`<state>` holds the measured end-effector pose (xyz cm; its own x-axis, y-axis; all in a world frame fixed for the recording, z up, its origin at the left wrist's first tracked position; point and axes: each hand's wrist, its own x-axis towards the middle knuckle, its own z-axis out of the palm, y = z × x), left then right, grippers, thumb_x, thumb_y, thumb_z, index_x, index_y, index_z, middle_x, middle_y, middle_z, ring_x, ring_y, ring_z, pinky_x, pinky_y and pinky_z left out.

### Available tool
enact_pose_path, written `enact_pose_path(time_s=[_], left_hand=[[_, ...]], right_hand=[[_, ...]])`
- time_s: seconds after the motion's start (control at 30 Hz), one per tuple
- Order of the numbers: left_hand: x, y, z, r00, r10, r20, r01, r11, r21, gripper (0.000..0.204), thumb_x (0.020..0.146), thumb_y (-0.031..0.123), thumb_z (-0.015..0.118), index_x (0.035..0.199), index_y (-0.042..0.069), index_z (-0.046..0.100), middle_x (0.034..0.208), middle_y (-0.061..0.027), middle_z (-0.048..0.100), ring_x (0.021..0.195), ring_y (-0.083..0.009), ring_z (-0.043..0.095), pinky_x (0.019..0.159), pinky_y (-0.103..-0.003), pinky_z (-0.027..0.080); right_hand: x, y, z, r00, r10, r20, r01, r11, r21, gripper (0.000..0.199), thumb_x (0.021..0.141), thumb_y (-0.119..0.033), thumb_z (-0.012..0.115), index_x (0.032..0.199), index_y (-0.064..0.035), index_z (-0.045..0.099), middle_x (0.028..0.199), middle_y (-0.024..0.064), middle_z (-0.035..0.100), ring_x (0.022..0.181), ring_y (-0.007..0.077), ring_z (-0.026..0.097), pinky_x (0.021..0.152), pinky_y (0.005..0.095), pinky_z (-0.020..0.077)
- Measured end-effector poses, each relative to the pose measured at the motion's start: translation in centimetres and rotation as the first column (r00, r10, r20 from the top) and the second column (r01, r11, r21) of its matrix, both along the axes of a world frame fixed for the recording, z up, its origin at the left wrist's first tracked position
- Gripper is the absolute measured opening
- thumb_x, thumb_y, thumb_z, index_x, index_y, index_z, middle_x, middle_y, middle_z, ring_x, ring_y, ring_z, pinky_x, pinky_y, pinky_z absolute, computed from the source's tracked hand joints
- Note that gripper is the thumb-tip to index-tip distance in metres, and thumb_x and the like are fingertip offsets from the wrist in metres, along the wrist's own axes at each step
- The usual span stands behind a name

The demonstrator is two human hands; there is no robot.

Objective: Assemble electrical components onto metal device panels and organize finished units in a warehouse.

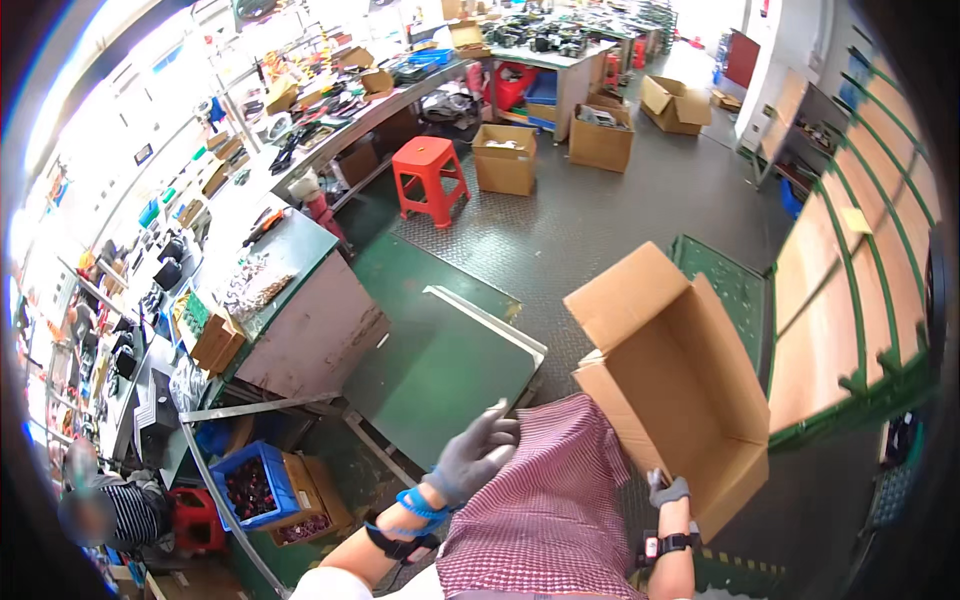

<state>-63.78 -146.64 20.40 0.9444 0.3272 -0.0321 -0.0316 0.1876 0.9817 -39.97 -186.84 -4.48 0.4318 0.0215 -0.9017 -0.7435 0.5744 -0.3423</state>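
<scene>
My right hand (668,489), in a grey glove, grips the near edge of a large open cardboard box (672,390). The box is tilted, its open side toward me and its flaps folded outward; I see bare brown cardboard inside. My left hand (478,453), also gloved in grey with a blue band at the wrist, hovers in front of my checked apron (548,500). Its fingers are loosely bent and apart, with nothing in them. A green tabletop (440,345) with a metal edge strip lies just beyond the left hand.
A red stool (430,180) and cardboard cartons (505,160) stand farther off. At left are a workbench (320,330), a blue crate (245,485) of small dark red parts, and a seated person (130,510). A green-framed rack (850,290) borders the right side.
</scene>
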Motion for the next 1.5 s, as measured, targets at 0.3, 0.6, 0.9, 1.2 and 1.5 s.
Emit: enact_pose_path(time_s=[0.3,0.6,0.9,1.2,1.5], left_hand=[[16.2,5.7,-2.4,0.996,0.031,-0.088,-0.037,0.997,-0.071,0.059,0.092,0.016,0.058,0.142,0.002,0.030,0.122,-0.0127,0.053,0.105,-0.0157,0.055,0.096,-0.030,0.043],[23.3,10.4,-3.1,0.874,0.337,-0.350,-0.433,0.867,-0.247,0.051,0.091,0.024,0.056,0.134,-0.001,0.043,0.120,-0.0183,0.056,0.101,-0.0222,0.059,0.088,-0.036,0.050],[30.6,17.2,-4.8,0.807,0.498,-0.316,-0.574,0.787,-0.225,0.041,0.091,0.015,0.053,0.130,0.002,0.048,0.116,-0.0135,0.059,0.095,-0.0180,0.061,0.083,-0.030,0.051],[40.6,29.8,-7.7,0.806,0.508,-0.302,-0.583,0.770,-0.260,0.044,0.093,0.017,0.054,0.132,0.000,0.046,0.116,-0.0119,0.059,0.103,-0.0185,0.059,0.089,-0.031,0.049],[46.7,46.5,-3.2,0.635,0.718,-0.285,-0.771,0.614,-0.172,0.043,0.093,0.019,0.055,0.131,0.001,0.047,0.116,-0.0107,0.058,0.097,-0.0157,0.058,0.085,-0.029,0.048]], right_hand=[[24.8,4.7,-2.0,0.955,-0.281,-0.098,0.274,0.959,-0.075,0.034,0.090,-0.024,0.047,0.109,0.0034,0.054,0.102,0.0244,0.057,0.083,0.0326,0.062,0.060,0.0305,0.0610],[38.4,7.4,-8.3,0.976,-0.152,-0.157,0.132,0.983,-0.129,0.035,0.093,-0.023,0.041,0.110,0.0055,0.052,0.106,0.0222,0.056,0.081,0.0297,0.063,0.065,0.0321,0.0608],[47.9,22.0,-4.2,0.981,-0.005,-0.195,-0.031,0.983,-0.182,0.035,0.095,-0.021,0.041,0.113,0.0073,0.051,0.107,0.0241,0.055,0.094,0.0343,0.058,0.061,0.0297,0.0605],[59.0,49.0,-4.7,0.918,0.394,0.048,-0.388,0.916,-0.098,0.033,0.092,-0.012,0.043,0.121,0.0050,0.047,0.121,0.0171,0.053,0.109,0.0322,0.048,0.080,0.0434,0.0556],[64.0,81.6,-2.0,0.745,0.667,-0.013,-0.663,0.738,-0.124,0.040,0.093,-0.018,0.046,0.126,0.0046,0.042,0.130,0.0181,0.046,0.113,0.0307,0.047,0.086,0.0464,0.0528]])
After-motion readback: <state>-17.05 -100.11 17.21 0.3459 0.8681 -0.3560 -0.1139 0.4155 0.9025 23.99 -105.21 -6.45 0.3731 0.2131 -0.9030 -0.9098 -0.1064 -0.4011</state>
